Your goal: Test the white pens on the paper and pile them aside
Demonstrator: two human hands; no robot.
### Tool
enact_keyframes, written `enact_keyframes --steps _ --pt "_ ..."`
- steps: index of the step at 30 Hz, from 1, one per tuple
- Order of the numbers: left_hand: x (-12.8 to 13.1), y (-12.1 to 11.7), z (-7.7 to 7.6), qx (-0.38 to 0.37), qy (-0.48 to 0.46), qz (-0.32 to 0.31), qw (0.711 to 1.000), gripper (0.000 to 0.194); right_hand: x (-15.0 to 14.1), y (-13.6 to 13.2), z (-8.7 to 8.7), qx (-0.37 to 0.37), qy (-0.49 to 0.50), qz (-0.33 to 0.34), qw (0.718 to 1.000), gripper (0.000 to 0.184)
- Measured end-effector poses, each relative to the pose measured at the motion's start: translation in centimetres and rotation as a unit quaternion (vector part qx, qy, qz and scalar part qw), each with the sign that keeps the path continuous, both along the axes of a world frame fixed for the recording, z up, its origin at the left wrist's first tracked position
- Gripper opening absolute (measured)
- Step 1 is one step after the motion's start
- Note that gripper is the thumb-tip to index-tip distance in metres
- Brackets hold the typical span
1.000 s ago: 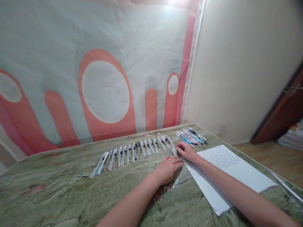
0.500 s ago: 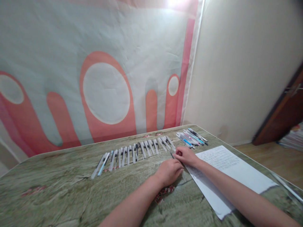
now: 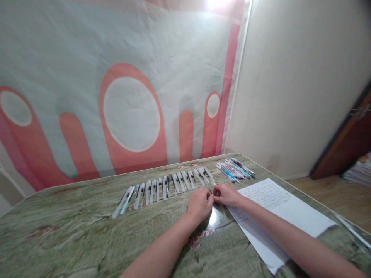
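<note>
My left hand (image 3: 199,204) and my right hand (image 3: 227,195) meet fingertip to fingertip just above the table. Both are closed in a pinch on a thin dark pen (image 3: 210,190), mostly hidden by the fingers; only a short dark end shows. Beyond the hands, a long row of clear pens (image 3: 158,190) with dark clips lies side by side, stretching left. A light-blue pen (image 3: 126,200) is near the row's left end. The right forearm crosses a sheet of handwritten paper (image 3: 301,212).
At the table's far right corner lies a bunch of mixed pens (image 3: 235,170), some blue and pink. A long pale rod-like thing (image 3: 352,227) rests by the right edge. The marble-patterned table (image 3: 72,235) stands against a printed wall sheet (image 3: 130,112).
My left hand has moved up and slightly left, turning so its fingertips meet those of my right hand. The right hand stays nearly in place. The paper has shifted slightly.
</note>
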State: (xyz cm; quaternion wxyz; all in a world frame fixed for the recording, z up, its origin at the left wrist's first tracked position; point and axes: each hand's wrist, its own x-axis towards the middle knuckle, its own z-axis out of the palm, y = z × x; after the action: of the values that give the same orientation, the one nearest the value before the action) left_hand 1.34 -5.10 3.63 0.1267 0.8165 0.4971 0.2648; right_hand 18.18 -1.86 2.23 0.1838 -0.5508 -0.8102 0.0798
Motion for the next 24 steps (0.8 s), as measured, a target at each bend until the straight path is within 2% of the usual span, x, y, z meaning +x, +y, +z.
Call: enact_keyframes --steps 7,10,13,16,19,21,24 --pt "0.1 0.4 -0.1 -0.033 -0.028 0.033 0.999 0.032 -0.6 -0.6 0.6 -0.048 -0.016 -0.013 0.999 0.015" --pt "0.1 0.6 0.1 -0.034 -0.098 0.037 0.994 0.037 -0.9 -0.8 0.8 -0.080 0.012 -0.016 0.997 0.011" --pt "0.0 0.9 0.5 -0.026 -0.209 0.035 0.977 0.040 -0.7 -0.5 1.3 -0.128 0.095 -0.014 0.987 0.013" --pt "-0.3 1.4 0.6 -0.033 -0.284 0.038 0.957 0.040 0.2 0.1 1.8 -0.171 0.181 -0.032 0.968 0.015" --pt "-0.6 2.0 0.2 -0.053 -0.298 0.055 0.952 0.041 0.9 0.5 1.7 -0.238 0.250 -0.036 0.938 0.009" --pt "-0.6 2.3 -0.2 -0.063 -0.276 0.051 0.958 0.040 1.1 0.7 1.4 -0.271 0.301 -0.029 0.914 0.011" --pt "-0.4 2.3 -0.8 -0.067 -0.193 0.011 0.979 0.028 1.4 0.8 0.6 -0.296 0.374 0.002 0.879 0.022"
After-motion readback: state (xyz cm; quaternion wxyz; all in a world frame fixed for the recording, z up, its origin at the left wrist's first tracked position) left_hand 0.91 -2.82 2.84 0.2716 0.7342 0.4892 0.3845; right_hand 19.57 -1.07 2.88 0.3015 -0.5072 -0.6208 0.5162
